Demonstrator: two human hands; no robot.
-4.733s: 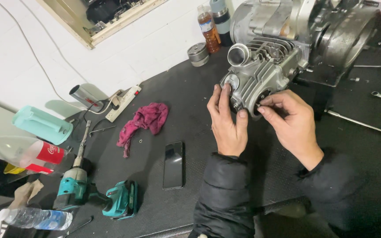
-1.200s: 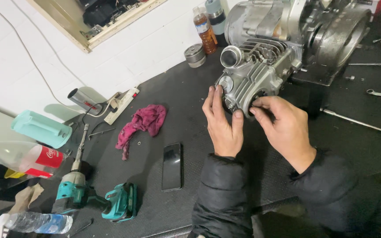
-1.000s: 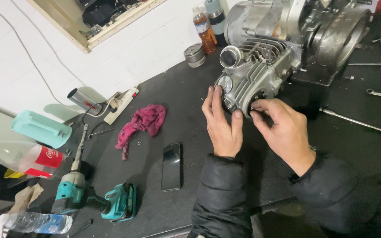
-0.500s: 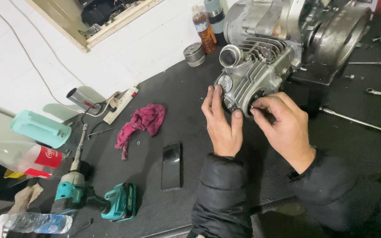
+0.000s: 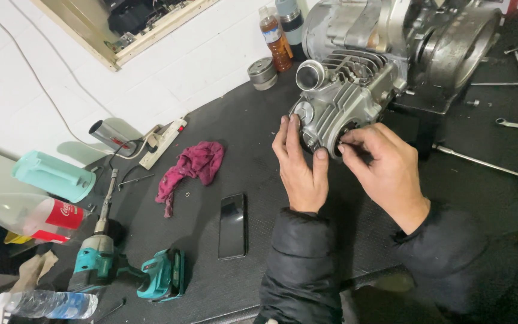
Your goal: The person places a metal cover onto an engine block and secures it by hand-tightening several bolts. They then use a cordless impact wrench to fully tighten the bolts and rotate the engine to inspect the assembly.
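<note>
A grey finned engine cylinder head (image 5: 344, 96) juts from a small metal engine (image 5: 403, 42) standing on the black bench mat (image 5: 253, 120). My left hand (image 5: 301, 165) lies flat against the head's near end, fingers up, thumb on its lower edge. My right hand (image 5: 385, 171) is beside it, with thumb and forefinger pinched at a round opening on the head's side. I cannot see what the fingertips pinch. Both arms wear black padded sleeves.
A black phone (image 5: 233, 225), a crimson rag (image 5: 193, 168) and a teal cordless driver (image 5: 121, 267) lie on the mat to the left. Plastic bottles (image 5: 28, 213), a teal container (image 5: 52, 176) and a power strip (image 5: 163, 143) sit further left. Wrenches and rods (image 5: 481, 162) lie at right.
My right hand's fingers have shifted slightly at the side opening of the cylinder head. My left hand stays pressed on its end. The view has drifted a little.
</note>
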